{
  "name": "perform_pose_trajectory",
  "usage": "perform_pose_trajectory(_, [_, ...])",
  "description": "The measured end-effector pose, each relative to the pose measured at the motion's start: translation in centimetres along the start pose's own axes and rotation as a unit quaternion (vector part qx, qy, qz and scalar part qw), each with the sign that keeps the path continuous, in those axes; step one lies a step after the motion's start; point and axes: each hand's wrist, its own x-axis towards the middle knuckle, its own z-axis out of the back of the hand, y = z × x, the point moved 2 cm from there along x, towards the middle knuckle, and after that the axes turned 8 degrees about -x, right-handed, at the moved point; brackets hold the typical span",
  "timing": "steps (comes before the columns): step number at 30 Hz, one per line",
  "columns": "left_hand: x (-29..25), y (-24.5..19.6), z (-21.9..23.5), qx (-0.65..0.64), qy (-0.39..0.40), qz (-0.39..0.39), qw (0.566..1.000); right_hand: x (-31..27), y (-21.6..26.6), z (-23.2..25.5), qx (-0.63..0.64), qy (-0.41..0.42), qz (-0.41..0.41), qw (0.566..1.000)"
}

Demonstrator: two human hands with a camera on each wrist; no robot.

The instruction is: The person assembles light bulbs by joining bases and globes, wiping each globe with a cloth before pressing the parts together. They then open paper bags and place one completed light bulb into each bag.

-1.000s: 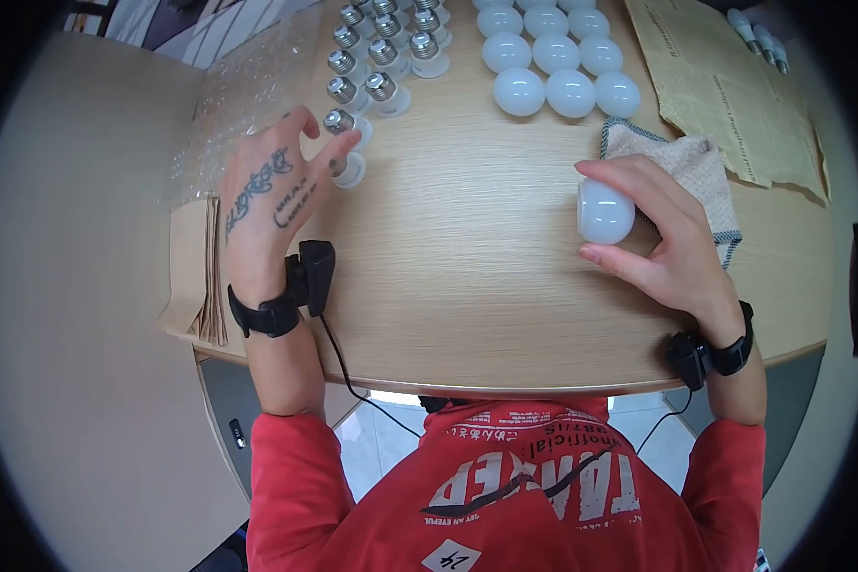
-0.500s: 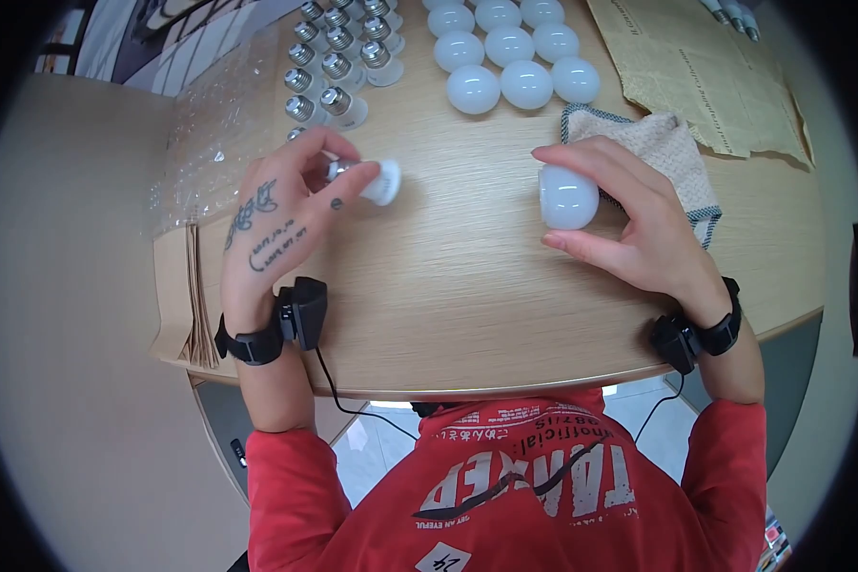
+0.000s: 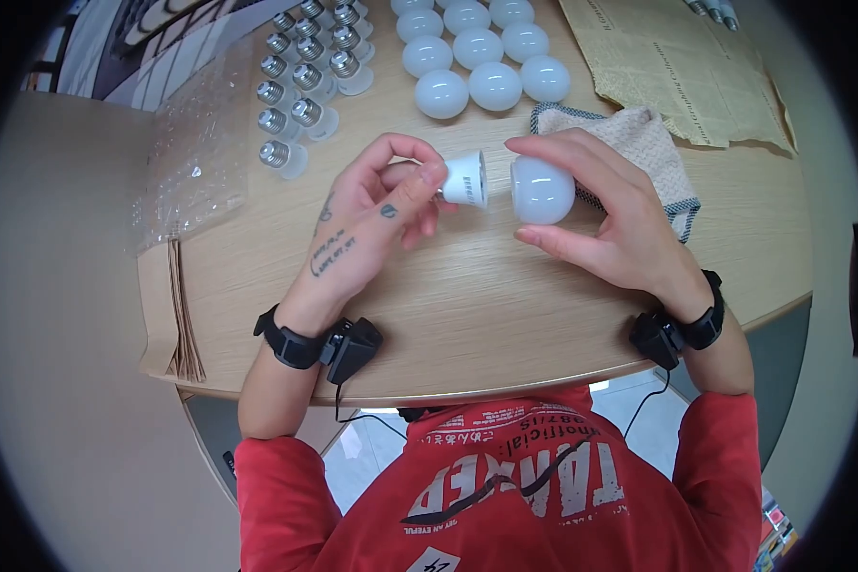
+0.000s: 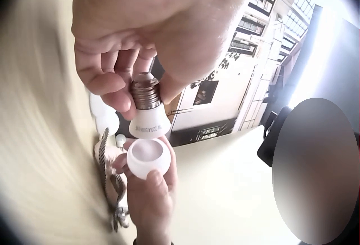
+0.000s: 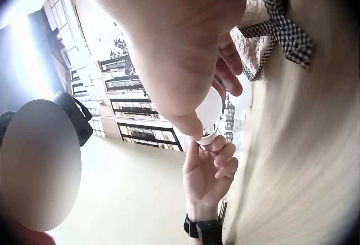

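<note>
Between thumb and fingers, the left hand [image 3: 367,214] pinches a bulb base [image 3: 465,179] by its metal screw end, its white wide end facing right. The right hand [image 3: 620,210] holds a round white bulb cover [image 3: 543,191] by thumb and fingers, its opening toward the base. A small gap separates the two parts in the head view. In the left wrist view the base [image 4: 149,121] stands just above the hollow cover [image 4: 148,157], whose open rim shows. The right wrist view has the cover [image 5: 209,110] partly hidden behind the right hand.
Rows of bulb bases [image 3: 305,76] stand screw end up at the back left, beside bubble wrap [image 3: 195,172]. Round covers [image 3: 477,48] sit in rows at the back. A cloth [image 3: 629,143] and brown paper [image 3: 677,71] lie right; folded paper [image 3: 162,305] lies left.
The left hand has picked up a base from the front of the rows and brought it rightward, close to the cover. The right hand still holds the cover. The head view has shifted.
</note>
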Motion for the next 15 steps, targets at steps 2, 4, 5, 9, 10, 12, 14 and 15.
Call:
perform_pose_trajectory(2, [0.1, 0.4, -0.4, -0.015, 0.01, 0.004, 1.0, 0.0, 0.0, -0.1, 0.0, -0.003, -0.002, 1.0])
perform_pose_trajectory(4, [0.1, 0.7, -0.9, -0.02, 0.018, 0.011, 1.0, 0.0, 0.0, -0.1, -0.004, -0.001, -0.005, 1.0])
perform_pose_trajectory(5, [0.0, 0.7, -1.2, -0.018, 0.021, 0.015, 0.999, 0.0, 0.0, -0.3, -0.003, 0.001, -0.002, 1.0])
perform_pose_trajectory(9, [0.0, 1.6, -2.0, -0.042, 0.056, 0.034, 0.997, -0.1, -0.3, -0.9, 0.0, 0.031, -0.004, 1.0])
perform_pose_trajectory(10, [0.0, 1.7, -2.1, -0.047, 0.057, 0.045, 0.996, -0.1, -0.4, -1.1, 0.001, 0.043, -0.01, 0.999])
perform_pose_trajectory(12, [0.0, 2.0, -2.4, -0.056, 0.062, 0.067, 0.994, -0.3, -0.7, -1.6, 0.007, 0.057, -0.019, 0.998])
perform_pose_trajectory(14, [0.0, 2.1, -2.5, -0.051, 0.059, 0.063, 0.995, -0.4, -1.1, -2.1, 0.009, 0.064, -0.018, 0.998])
perform_pose_trajectory(15, [-0.1, 2.2, -2.6, -0.049, 0.058, 0.061, 0.995, -0.5, -1.3, -2.4, 0.008, 0.065, -0.012, 0.998])
